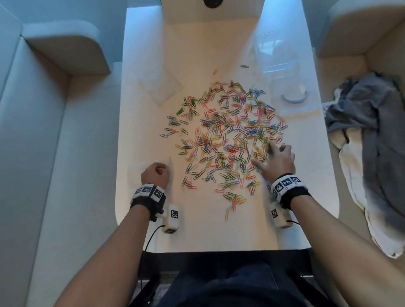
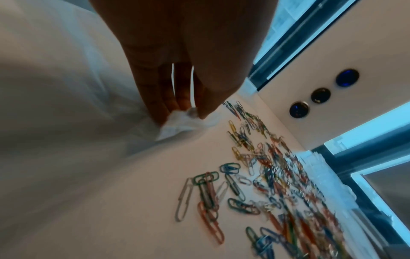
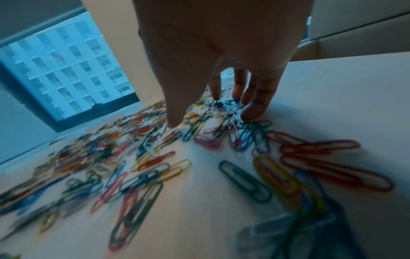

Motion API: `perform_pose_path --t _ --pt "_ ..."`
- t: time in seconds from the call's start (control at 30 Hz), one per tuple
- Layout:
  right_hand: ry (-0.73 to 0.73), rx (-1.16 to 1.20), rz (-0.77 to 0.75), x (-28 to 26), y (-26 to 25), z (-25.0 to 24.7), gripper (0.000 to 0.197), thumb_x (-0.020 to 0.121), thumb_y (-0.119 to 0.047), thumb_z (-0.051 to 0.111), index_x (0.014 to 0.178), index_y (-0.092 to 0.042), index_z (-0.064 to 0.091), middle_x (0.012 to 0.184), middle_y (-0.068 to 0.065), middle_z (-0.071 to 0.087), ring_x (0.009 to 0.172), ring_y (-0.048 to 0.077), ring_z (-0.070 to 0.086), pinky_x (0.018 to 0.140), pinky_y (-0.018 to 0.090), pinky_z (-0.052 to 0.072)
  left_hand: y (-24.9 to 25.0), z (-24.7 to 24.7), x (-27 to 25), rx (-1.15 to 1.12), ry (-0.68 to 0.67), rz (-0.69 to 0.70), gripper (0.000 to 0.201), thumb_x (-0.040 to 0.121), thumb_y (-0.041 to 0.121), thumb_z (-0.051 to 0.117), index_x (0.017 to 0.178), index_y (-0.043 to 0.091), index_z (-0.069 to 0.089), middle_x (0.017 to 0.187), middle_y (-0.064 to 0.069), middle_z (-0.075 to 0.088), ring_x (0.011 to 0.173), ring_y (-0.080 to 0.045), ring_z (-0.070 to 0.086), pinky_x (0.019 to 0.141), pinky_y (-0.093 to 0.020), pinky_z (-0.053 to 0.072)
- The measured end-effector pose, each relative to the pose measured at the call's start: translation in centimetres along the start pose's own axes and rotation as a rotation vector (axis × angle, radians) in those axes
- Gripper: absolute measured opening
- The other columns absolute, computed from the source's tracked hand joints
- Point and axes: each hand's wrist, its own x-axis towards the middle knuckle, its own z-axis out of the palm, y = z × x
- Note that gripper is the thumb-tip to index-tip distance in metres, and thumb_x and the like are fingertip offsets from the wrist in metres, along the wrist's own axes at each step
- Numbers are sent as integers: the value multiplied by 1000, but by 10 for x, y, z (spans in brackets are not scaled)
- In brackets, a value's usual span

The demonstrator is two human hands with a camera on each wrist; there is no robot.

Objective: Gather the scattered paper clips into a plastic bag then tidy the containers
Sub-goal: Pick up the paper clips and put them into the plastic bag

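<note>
Many coloured paper clips [image 1: 226,134] lie scattered across the middle of the white table [image 1: 199,231]. My left hand [image 1: 155,171] is curled at the near left of the pile and pinches the crumpled edge of a clear plastic bag [image 1: 137,176] lying flat on the table. The left wrist view shows the fingers [image 2: 170,105] gripping the bag's bunched edge [image 2: 177,124], beside the clips [image 2: 266,175]. My right hand [image 1: 271,154] is spread over the pile's near right side. Its fingertips [image 3: 250,112] touch the clips [image 3: 142,140], with the thumb held apart.
A second clear plastic sheet or bag [image 1: 160,86] lies at the far left of the pile. A clear plastic container [image 1: 274,49] and a clear round one with a white rim [image 1: 294,95] stand at the far right. A grey cloth [image 1: 375,135] lies on the seat to the right.
</note>
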Motion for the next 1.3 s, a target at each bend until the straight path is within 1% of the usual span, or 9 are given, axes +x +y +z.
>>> perform_pose_path --t 0.13,0.27,0.37,0.43,0.63,0.7,0.8,0.97,1.3 --pt "35 99 -136 0 -11 5 45 82 -31 74 123 -14 65 113 12 53 102 31 53 87 36 48 -11 -3 -7 -66 -87 -54 19 83 21 67 101 19 73 90 -3 72 83 -19 67 82 -30 55" --pt "42 184 -162 1 -17 0 16 83 -12 72 98 -8 76 99 8 65 84 26 62 78 35 57 -15 -4 -18 -134 -152 -66 20 81 14 70 100 17 74 83 -3 72 74 -17 68 70 -26 58" --pt "93 311 -27 2 -20 -11 11 79 -13 74 88 -11 79 89 6 74 79 20 66 80 33 57 -15 -3 -24 -200 -192 -78 20 80 11 72 99 15 75 81 -4 73 69 -17 70 65 -25 58" --pt "100 550 209 -1 -19 -20 14 79 -14 75 92 -11 79 89 6 76 79 15 67 78 23 54 -13 -2 -27 -240 -204 -74 21 79 10 73 100 13 76 79 -4 74 66 -18 71 66 -29 61" --pt "-366 1397 515 -20 -30 -30 34 93 -22 62 126 -16 59 126 1 62 111 13 60 110 38 40 1 -1 -31 -254 -223 -26 22 77 12 74 99 15 76 80 -3 75 68 -16 72 71 -29 62" --pt "-390 1717 579 -35 -47 -32 36 91 -14 62 125 -6 57 125 8 62 116 18 60 104 34 45 8 0 -33 -232 -228 3 24 76 15 73 100 17 76 84 -4 76 73 -16 73 77 -31 61" --pt "-504 1918 516 -61 -83 -28 22 88 -3 60 110 2 60 111 17 64 100 21 65 79 22 58 23 2 -40 -202 -237 62 21 81 10 69 101 13 75 85 -6 75 65 -13 70 70 -22 58" --pt "-696 1819 428 -85 -133 -10 25 91 3 56 116 7 58 101 17 69 96 22 67 87 30 57 45 3 -42 -161 -224 158 23 84 8 64 105 8 74 86 -10 74 65 -19 71 71 -24 58" --pt "-518 988 41 -73 -158 3 13 86 0 67 97 -4 73 92 21 73 79 24 72 78 32 60 78 -6 -45 -34 -220 364 28 84 9 63 111 10 72 105 -9 74 91 -21 69 89 -33 55"
